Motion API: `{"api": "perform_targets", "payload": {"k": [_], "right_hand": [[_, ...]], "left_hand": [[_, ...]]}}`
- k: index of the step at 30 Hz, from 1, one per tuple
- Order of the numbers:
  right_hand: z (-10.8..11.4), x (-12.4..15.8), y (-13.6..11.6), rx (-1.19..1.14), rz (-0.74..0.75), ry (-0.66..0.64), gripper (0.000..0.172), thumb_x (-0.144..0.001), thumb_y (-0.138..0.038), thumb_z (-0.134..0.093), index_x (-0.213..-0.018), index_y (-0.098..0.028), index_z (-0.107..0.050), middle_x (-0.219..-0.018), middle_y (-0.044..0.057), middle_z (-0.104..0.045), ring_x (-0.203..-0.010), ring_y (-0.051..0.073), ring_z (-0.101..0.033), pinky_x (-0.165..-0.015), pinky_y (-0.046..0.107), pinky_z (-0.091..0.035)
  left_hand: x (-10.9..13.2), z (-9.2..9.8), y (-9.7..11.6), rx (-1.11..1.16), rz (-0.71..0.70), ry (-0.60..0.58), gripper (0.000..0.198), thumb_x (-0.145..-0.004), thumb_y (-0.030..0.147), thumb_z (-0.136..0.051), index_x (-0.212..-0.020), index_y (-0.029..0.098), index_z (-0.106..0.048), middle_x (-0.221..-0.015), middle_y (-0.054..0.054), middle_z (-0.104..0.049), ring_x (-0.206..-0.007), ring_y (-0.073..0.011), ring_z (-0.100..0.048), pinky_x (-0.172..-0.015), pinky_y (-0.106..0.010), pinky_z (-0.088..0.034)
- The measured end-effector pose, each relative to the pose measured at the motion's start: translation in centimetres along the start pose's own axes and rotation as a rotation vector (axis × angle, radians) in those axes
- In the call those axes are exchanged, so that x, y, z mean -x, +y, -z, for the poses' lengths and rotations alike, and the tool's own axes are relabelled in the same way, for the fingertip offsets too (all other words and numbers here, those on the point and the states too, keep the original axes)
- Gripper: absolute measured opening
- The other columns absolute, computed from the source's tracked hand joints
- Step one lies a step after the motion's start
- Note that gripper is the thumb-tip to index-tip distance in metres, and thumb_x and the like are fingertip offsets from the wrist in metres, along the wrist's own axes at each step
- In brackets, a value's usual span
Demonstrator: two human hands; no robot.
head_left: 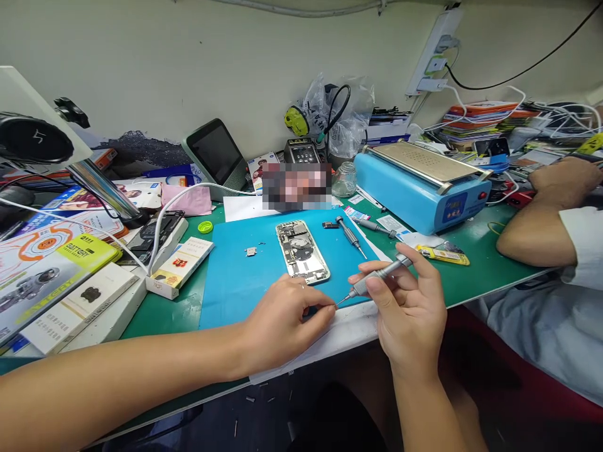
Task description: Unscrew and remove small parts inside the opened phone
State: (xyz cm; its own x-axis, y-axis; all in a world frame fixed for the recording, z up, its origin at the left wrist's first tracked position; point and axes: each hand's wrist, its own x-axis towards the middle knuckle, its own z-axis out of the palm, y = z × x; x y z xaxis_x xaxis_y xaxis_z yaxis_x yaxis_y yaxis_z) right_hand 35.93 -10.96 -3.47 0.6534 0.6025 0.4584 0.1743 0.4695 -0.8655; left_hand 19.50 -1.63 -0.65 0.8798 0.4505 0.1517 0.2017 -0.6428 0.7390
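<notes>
Right hand: the right hand (409, 307) is closed around a slim grey screwdriver (377, 276), thumb and fingers on the shaft, forefinger lying along the top.
Left hand: the left hand (282, 320) has thumb and forefinger pinched narrow right at the driver's tip. Whether anything sits between them is too small to tell.
Screwdriver, place: held in the air over the near edge of the blue mat (235, 282), tip pointing down and left, just in front of the opened phone (302, 251).
Screwdriver, handling: probably light, stiff and thin, with a smooth metal body that could roll in the fingers. The knurled band near the tip looks like the surest hold, and the fine tip is likely easy to bend or slip.
Phone: back off, insides bare, lying flat on the mat. It looks fragile, best touched only by its frame.
Nearby: a second screwdriver (349, 235) and a small metal part (250, 252) lie on the mat.
Tabletop: the green tabletop (471, 276) carries a blue machine (419, 182). Another person's forearm (532, 232) rests at the right.
</notes>
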Motion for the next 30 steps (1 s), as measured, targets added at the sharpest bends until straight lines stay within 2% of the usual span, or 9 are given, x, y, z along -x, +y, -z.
{"api": "perform_targets", "payload": {"k": [5, 10, 16, 30], "right_hand": [[-0.12, -0.04, -0.06, -0.011, 0.014, -0.013, 0.047, -0.09, -0.019, -0.079, -0.132, -0.035, -0.063, -0.097, -0.002, -0.079, -0.073, 0.014, -0.079, -0.067, 0.024, -0.067], [-0.12, -0.04, 0.04, 0.014, 0.023, -0.016, 0.048, -0.091, -0.019, -0.078, -0.133, -0.035, -0.062, -0.098, -0.001, -0.079, -0.075, 0.015, -0.08, -0.067, 0.025, -0.067], [-0.13, 0.1, 0.05, 0.032, 0.019, -0.003, 0.048, -0.09, -0.022, -0.079, -0.133, -0.033, -0.06, -0.097, -0.001, -0.078, -0.073, 0.016, -0.078, -0.065, 0.028, -0.067], [-0.16, 0.14, -0.04, 0.02, 0.011, -0.005, 0.049, -0.09, -0.021, -0.079, -0.133, -0.033, -0.06, -0.097, -0.001, -0.079, -0.074, 0.015, -0.078, -0.067, 0.028, -0.067]], "left_hand": [[-0.05, 0.01, -0.01, -0.003, -0.005, 0.001, 0.025, -0.103, 0.023, -0.057, -0.093, 0.024, -0.079, -0.078, 0.003, -0.076, -0.074, -0.0169, -0.062, -0.078, -0.032, -0.035], [0.04, 0.01, -0.03, -0.002, -0.007, -0.005, 0.027, -0.103, 0.023, -0.056, -0.088, 0.024, -0.079, -0.079, 0.003, -0.076, -0.074, -0.0165, -0.062, -0.078, -0.032, -0.035], [0.14, 0.05, -0.09, -0.004, 0.005, -0.008, 0.024, -0.103, 0.023, -0.057, -0.095, 0.024, -0.08, -0.08, 0.003, -0.076, -0.075, -0.0166, -0.063, -0.08, -0.033, -0.035], [0.15, 0.08, -0.03, -0.011, 0.013, -0.014, 0.024, -0.102, 0.021, -0.058, -0.089, 0.023, -0.078, -0.08, 0.002, -0.076, -0.074, -0.0164, -0.061, -0.078, -0.033, -0.035]]}}
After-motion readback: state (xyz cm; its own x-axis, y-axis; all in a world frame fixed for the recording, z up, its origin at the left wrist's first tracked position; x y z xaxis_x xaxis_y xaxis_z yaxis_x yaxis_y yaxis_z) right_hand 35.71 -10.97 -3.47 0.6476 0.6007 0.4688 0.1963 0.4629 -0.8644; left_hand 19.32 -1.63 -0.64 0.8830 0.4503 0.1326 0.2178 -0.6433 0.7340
